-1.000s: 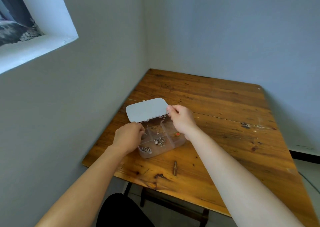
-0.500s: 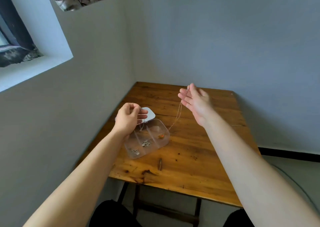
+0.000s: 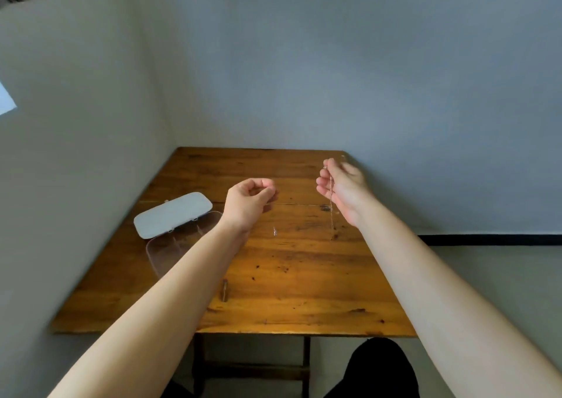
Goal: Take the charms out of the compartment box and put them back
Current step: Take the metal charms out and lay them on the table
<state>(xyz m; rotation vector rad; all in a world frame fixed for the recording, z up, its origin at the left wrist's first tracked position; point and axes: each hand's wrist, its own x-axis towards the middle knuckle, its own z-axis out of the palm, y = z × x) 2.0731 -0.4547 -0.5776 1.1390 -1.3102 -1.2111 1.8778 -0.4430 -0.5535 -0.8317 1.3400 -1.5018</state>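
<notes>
hands: left hand (image 3: 249,198) and right hand (image 3: 342,189) each pinch thin chain (image 3: 331,212)
box: clear plastic compartment box (image 3: 170,247), surface's left edge
tip: keep chain taut, lower slowly

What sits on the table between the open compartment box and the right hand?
In the head view, the left hand hangs between the compartment box and right hand; beneath lies bare table.

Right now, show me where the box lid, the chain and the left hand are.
box lid (image 3: 172,215): head view, middle of its grey top.
chain (image 3: 331,212): head view, strand hanging below the right hand.
left hand (image 3: 248,204): head view, back of the hand.
</notes>
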